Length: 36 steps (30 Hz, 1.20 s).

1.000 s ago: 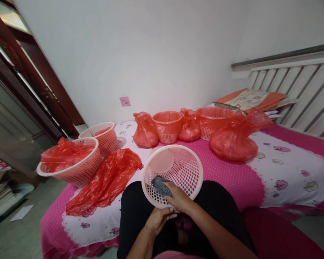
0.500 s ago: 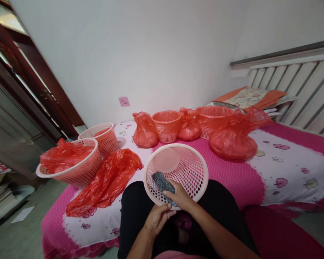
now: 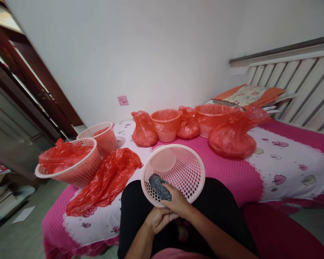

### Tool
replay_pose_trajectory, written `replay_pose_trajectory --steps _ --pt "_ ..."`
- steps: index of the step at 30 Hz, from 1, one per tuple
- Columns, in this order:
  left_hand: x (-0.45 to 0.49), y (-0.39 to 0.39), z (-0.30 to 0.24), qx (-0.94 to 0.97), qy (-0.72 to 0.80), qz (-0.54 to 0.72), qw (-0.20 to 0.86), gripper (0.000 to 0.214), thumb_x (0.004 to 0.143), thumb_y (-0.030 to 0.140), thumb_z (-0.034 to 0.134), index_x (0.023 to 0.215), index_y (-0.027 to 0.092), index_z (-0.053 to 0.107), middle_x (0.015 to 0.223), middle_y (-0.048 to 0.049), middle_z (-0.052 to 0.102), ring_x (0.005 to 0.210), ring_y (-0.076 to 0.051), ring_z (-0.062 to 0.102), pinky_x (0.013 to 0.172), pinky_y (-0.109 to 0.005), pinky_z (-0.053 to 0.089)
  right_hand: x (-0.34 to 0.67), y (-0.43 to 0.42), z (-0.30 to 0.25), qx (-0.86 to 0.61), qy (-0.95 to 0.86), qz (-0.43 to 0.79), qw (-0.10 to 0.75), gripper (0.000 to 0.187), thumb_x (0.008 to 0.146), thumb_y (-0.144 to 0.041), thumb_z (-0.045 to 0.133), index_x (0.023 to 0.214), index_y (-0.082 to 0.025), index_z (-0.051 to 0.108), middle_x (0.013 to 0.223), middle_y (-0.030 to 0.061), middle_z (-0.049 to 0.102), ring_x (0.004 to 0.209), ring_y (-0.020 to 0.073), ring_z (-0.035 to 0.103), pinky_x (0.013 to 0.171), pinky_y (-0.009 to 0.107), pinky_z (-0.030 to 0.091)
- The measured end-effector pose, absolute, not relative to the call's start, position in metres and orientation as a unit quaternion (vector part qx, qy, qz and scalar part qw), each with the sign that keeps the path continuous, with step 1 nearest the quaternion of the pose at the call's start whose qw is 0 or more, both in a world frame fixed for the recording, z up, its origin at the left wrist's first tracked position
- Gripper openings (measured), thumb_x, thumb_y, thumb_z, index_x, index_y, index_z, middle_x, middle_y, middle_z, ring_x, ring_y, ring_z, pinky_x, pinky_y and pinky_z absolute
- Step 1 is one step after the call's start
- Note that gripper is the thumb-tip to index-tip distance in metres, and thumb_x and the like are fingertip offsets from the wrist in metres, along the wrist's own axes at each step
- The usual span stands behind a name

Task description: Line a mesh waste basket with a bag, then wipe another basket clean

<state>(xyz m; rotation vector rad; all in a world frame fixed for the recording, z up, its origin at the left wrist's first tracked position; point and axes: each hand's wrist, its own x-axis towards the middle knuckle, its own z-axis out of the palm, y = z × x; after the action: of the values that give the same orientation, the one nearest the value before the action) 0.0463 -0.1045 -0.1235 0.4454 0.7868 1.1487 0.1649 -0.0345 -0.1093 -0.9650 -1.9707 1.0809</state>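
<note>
A pale pink plastic basket [image 3: 190, 163] rests tilted on my lap, its mouth facing me. My right hand [image 3: 176, 201] reaches over the near rim and grips a grey cleaning cloth [image 3: 160, 187] against the basket's inner wall. Below the near rim, my left hand [image 3: 159, 219] holds the basket's edge, partly hidden under my right hand. Left of my knees a crumpled red plastic bag [image 3: 110, 183] lies on the bed.
At left stand two pink baskets, the nearer basket [image 3: 78, 167] stuffed with a red bag [image 3: 62, 156]. Along the wall are bag-covered baskets [image 3: 166, 124] and tied red bags [image 3: 232, 138]. A pink patterned sheet [image 3: 229, 176] covers the bed. A radiator [image 3: 299, 90] is at right.
My right hand and the grey cloth have shifted slightly left inside the basket. The basket has moved a little to the left. My left hand stays at the near rim.
</note>
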Motion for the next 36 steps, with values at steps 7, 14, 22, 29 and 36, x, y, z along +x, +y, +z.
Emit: replay_pose_trajectory --steps 7,14,22,29,36 --pt "0.043 -0.104 -0.128 0.210 0.388 0.536 0.720 0.045 0.063 0.006 0.083 0.106 0.016 0.074 0.099 -0.0085 0.081 0.113 -0.037 0.072 0.110 -0.055 0.048 0.165 -0.034 -0.104 -0.360 -0.750 0.433 0.348 0.072 0.066 -0.008 0.060 0.137 -0.020 0.063 0.137 0.0115 0.067 0.129 0.0285 0.061 0.114 0.046 0.043" --pt "0.045 -0.100 -0.131 0.211 0.393 0.559 0.699 0.058 0.057 0.007 0.090 0.112 0.016 0.073 0.109 -0.0110 0.080 0.109 -0.033 0.073 0.110 -0.055 0.049 0.168 -0.035 -0.086 -0.302 -0.621 0.606 0.394 0.048 0.071 -0.022 0.069 0.118 -0.019 0.073 0.108 0.0055 0.078 0.102 0.0276 0.071 0.096 0.043 0.054" --pt "0.045 -0.100 -0.135 0.206 0.405 0.558 0.695 0.054 0.058 0.005 0.091 0.109 0.017 0.075 0.105 -0.0097 0.080 0.101 -0.029 0.074 0.107 -0.053 0.049 0.164 -0.040 -0.091 -0.251 -0.343 0.822 0.379 0.042 0.061 -0.025 0.082 0.101 -0.017 0.076 0.094 0.0063 0.080 0.082 0.0232 0.075 0.082 0.036 0.057" --pt "0.042 -0.100 -0.138 0.195 0.383 0.567 0.703 0.030 0.066 0.009 0.082 0.094 0.013 0.074 0.094 -0.0111 0.080 0.100 -0.032 0.074 0.107 -0.059 0.047 0.175 -0.013 -0.078 -0.296 -0.382 0.743 0.463 0.059 0.070 -0.028 0.079 0.127 -0.021 0.067 0.111 0.0060 0.079 0.100 0.0261 0.075 0.091 0.040 0.058" --pt "0.041 -0.102 -0.137 0.179 0.382 0.577 0.699 0.019 0.068 0.003 0.077 0.084 0.012 0.071 0.087 -0.0068 0.077 0.082 -0.022 0.074 0.106 -0.058 0.050 0.188 0.045 -0.067 -0.392 -0.725 0.276 0.494 0.067 0.080 -0.009 0.051 0.146 -0.020 0.054 0.142 0.0110 0.064 0.133 0.0252 0.058 0.115 0.045 0.043"
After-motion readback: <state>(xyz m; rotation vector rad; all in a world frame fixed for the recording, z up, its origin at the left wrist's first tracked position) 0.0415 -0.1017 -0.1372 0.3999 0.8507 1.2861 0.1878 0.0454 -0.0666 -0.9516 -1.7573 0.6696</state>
